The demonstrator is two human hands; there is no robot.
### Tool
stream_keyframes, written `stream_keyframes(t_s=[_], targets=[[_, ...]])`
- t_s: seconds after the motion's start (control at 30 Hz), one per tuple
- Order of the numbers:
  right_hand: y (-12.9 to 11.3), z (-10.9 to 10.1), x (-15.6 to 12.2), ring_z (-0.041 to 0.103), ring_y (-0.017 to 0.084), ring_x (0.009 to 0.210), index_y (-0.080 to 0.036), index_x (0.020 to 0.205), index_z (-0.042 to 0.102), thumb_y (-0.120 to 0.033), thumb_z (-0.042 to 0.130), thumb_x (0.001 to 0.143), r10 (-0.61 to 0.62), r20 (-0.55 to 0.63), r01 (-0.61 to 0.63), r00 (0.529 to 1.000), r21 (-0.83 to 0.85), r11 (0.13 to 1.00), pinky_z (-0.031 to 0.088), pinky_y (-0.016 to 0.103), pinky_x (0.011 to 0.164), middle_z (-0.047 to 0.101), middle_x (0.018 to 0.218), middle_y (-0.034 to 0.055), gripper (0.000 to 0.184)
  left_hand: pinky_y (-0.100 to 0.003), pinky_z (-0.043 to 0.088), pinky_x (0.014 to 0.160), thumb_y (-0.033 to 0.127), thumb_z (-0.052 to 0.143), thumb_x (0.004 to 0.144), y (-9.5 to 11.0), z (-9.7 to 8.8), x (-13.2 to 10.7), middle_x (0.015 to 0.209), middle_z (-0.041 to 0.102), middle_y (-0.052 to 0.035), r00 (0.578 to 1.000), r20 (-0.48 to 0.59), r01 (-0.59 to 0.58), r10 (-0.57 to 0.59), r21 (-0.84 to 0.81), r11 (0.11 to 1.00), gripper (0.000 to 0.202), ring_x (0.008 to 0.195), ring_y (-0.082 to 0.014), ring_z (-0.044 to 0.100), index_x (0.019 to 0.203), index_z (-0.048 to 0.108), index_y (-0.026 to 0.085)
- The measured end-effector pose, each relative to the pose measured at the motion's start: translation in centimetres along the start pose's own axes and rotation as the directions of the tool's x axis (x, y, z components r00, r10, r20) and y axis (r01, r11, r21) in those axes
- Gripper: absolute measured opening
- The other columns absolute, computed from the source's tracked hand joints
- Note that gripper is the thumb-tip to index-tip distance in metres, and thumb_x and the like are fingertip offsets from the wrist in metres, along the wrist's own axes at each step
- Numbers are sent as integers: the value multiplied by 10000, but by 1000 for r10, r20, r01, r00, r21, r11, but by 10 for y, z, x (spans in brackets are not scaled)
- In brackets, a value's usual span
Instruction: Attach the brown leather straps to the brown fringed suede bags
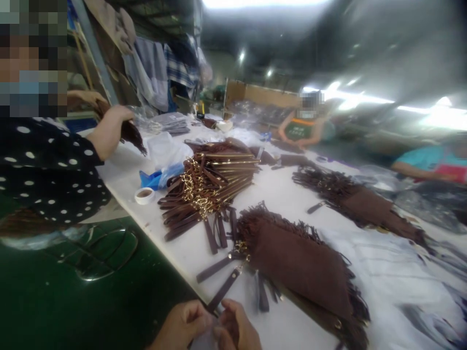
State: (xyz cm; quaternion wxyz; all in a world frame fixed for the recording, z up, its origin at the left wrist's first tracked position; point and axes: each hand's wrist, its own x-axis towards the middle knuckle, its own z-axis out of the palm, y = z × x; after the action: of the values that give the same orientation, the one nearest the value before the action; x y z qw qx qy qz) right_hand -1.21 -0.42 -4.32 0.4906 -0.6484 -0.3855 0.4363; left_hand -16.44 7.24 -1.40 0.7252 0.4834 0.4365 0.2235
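Observation:
My left hand [184, 324] and my right hand [239, 326] are close together at the bottom edge, by the near side of the table. Both have their fingers pinched around a thin translucent piece of plastic [206, 339], which looks like a bag; most of it is hidden or out of frame. Just beyond my fingertips lies a brown wrist strap [224, 291]. It hangs by a gold clasp from a stack of brown fringed pouches [299, 260] to the right. Farther up is a heap of brown straps with gold clasps and zippers [204, 194].
A white tape roll [145, 195] and blue plastic [153, 180] sit near the table's left edge. Another pouch stack [372, 206] and white plastic bags [394, 272] lie right. A person in polka dots [47, 165] handles a brown item at left; others sit across.

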Motion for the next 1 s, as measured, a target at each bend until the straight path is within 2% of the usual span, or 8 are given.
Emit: stream_keyframes(t_s=[0.13,0.3,0.43,0.5,0.63,0.73,0.83,1.0], targets=[[-22,-13,7,625,195,556,-239,1061,584,-451,620,744,144,-6,-144,990,9,989,491,286,454,621,765,15,383,-223,280,526,569,730,646,13,-6,-3,548,507,31,997,-74,-30,30,-11,999,482,532,-98,407,617,521,136],[-32,-20,19,629,193,548,-216,1054,584,-455,568,775,175,-64,-181,983,-121,976,476,273,458,615,693,5,368,-226,290,530,499,716,685,9,-22,0,567,493,48,989,-120,-77,82,44,996,401,549,-103,408,642,511,158],[-36,-7,21,604,171,522,-184,1021,587,-537,597,759,265,74,-265,961,-10,964,474,260,457,609,669,5,440,-226,322,552,397,685,743,9,-29,-3,611,533,38,983,-121,-121,139,145,982,292,587,-116,449,674,539,154],[-38,3,20,606,164,557,-184,1043,587,-540,635,733,271,163,-288,949,90,953,474,253,462,629,756,25,475,-229,340,573,365,667,766,17,-31,-7,637,557,29,977,-122,-143,173,222,965,249,614,-126,482,684,558,156],[-46,17,16,619,172,676,-222,1147,576,-400,670,730,173,182,-190,968,80,979,485,249,504,639,974,54,463,-236,358,609,339,654,789,29,-36,-12,675,592,23,970,-132,-133,204,417,899,205,660,-144,529,695,581,171],[-55,19,15,616,182,744,-233,1068,617,-347,591,809,22,183,-7,983,-84,996,483,240,551,644,944,47,284,-235,351,596,316,634,805,31,-39,-12,673,588,27,972,-132,-111,195,471,875,175,652,-143,530,707,589,179],[-63,18,14,603,178,775,-241,988,628,-315,504,871,-103,255,160,961,-213,964,471,230,579,624,890,33,186,-233,345,589,304,620,817,30,-40,-12,673,574,32,973,-113,-125,202,479,869,159,645,-140,522,719,593,181],[-66,15,16,609,157,722,-238,941,609,-255,498,858,-61,295,156,954,-309,938,463,220,594,632,845,11,140,-233,341,594,329,614,835,29,-39,-9,681,567,35,976,-81,-131,201,516,846,181,655,-139,520,730,587,184]])
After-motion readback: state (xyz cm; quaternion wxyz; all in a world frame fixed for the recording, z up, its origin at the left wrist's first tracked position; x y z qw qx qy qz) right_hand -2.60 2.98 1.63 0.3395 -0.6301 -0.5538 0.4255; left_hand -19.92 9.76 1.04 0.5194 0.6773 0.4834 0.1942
